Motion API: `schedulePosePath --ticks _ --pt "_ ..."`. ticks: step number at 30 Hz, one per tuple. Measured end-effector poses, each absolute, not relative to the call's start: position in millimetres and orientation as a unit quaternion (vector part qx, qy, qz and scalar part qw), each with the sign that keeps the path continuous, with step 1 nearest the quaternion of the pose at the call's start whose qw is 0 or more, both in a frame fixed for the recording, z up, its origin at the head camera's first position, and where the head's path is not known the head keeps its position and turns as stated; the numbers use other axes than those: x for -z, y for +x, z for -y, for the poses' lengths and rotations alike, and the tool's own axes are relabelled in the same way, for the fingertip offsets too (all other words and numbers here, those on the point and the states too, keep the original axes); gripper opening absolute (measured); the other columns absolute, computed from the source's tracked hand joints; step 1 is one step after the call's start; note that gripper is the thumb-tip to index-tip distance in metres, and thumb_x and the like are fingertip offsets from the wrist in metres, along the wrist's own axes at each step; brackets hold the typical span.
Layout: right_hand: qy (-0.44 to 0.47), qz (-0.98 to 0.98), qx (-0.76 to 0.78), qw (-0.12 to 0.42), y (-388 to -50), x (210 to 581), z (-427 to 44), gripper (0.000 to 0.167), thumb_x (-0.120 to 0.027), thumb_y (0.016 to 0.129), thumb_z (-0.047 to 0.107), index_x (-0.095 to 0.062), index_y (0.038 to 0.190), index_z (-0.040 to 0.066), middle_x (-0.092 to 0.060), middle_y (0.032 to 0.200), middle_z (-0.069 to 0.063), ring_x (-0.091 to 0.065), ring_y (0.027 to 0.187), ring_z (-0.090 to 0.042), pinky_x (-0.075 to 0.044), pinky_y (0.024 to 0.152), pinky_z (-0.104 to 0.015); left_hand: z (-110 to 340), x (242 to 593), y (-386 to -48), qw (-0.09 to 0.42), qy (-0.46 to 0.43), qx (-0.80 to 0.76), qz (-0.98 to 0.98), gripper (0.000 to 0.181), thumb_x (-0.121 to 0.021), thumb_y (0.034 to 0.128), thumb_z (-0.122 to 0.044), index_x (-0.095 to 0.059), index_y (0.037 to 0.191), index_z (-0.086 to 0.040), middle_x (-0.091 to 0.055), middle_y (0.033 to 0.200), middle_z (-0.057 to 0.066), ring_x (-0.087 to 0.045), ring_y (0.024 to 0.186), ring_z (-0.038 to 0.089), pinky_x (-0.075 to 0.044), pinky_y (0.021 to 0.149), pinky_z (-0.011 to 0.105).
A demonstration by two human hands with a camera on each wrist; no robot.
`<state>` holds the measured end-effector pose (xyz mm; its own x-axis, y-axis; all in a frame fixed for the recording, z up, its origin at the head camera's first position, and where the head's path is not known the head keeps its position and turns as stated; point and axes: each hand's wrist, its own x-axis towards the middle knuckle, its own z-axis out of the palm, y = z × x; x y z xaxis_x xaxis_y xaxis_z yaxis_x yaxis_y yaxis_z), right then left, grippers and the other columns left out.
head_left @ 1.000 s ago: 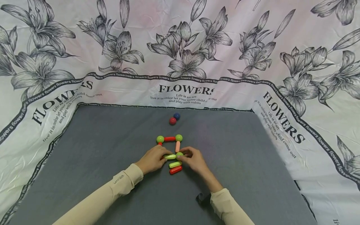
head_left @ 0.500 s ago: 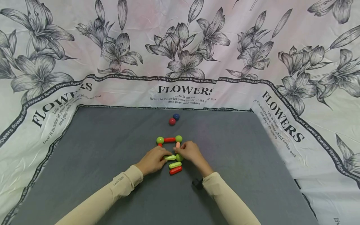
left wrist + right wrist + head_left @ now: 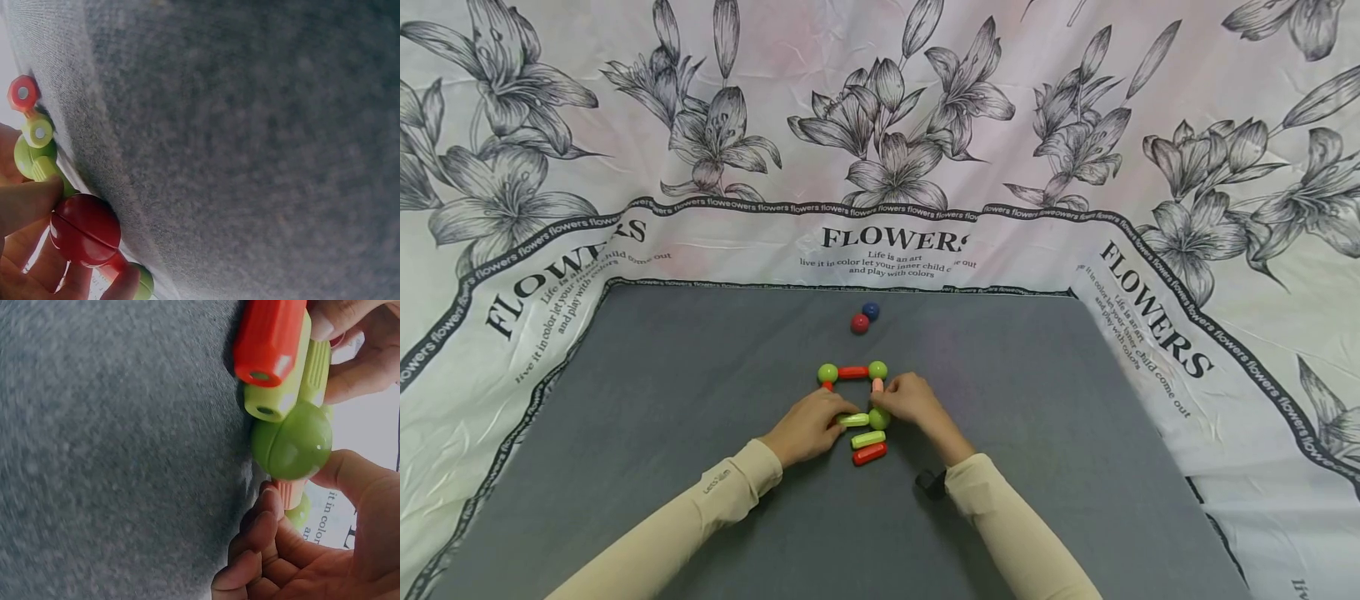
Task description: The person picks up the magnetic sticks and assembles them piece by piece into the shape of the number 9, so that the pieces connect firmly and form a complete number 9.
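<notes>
Magnetic rods and balls form a four-sided frame on the grey table. Green balls and a red rod make its far side. On the left, my left hand grips the near yellow-green rod beside a dark red ball, its thumb on the rod and its fingers behind the ball. The head view hides that red ball. My right hand pinches the pink rod on the right side, just beyond the near green ball.
A loose yellow-green rod and a loose red rod lie just in front of the frame. Farther back, a red ball and a blue ball sit together. Flower-printed cloth borders the grey table.
My right hand has moved from the near green ball up to the pink rod and now pinches it. The left hand stays almost where it was.
</notes>
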<state>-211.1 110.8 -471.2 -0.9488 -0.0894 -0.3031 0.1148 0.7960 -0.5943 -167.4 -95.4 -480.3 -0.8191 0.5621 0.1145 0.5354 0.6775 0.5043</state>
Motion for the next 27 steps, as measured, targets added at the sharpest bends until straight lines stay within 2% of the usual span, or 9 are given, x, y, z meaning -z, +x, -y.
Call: schedulePosePath --ticks 12,15,20,27 --pt "-0.015 -0.93 0.325 0.171 -209 468 -116 0.044 -0.069 0.09 0.036 -0.051 0.053 0.02 -0.038 0.051 0.008 -0.034 0.049 -0.009 -0.027 0.048 -0.023 94 480 -167 0.03 0.298 -0.265 -0.917 0.028 -0.07 0.0918 -0.007 -0.073 0.119 -0.015 -0.072 0.108 -0.001 -0.063 0.1 0.015 -0.054 0.09 0.037" --pt "-0.02 -0.93 0.328 0.167 -207 466 -118 0.039 -0.069 0.092 0.038 -0.061 0.059 0.017 -0.044 0.054 0.007 -0.039 0.053 -0.009 -0.03 0.05 -0.023 94 479 -168 0.03 0.299 -0.264 -0.917 0.028 -0.07 0.092 -0.007 -0.073 0.119 -0.015 -0.072 0.107 -0.001 -0.063 0.1 0.015 -0.054 0.09 0.037" --pt "-0.029 -0.929 0.332 0.159 -204 465 -121 0.03 -0.067 0.093 0.036 -0.075 0.083 0.01 -0.062 0.071 0.001 -0.052 0.063 -0.012 -0.039 0.056 -0.023 94 481 -168 0.024 0.304 -0.263 -0.915 0.028 -0.07 0.0916 -0.007 -0.073 0.118 -0.014 -0.073 0.108 0.0 -0.063 0.1 0.016 -0.054 0.09 0.037" --pt "-0.038 -0.926 0.343 0.156 -199 468 -122 0.031 -0.068 0.094 0.038 -0.077 0.084 0.009 -0.067 0.076 -0.002 -0.054 0.064 -0.013 -0.04 0.056 -0.024 96 481 -167 0.023 0.312 -0.262 -0.913 0.028 -0.07 0.0915 -0.007 -0.073 0.118 -0.014 -0.073 0.108 0.0 -0.063 0.101 0.017 -0.054 0.092 0.037"
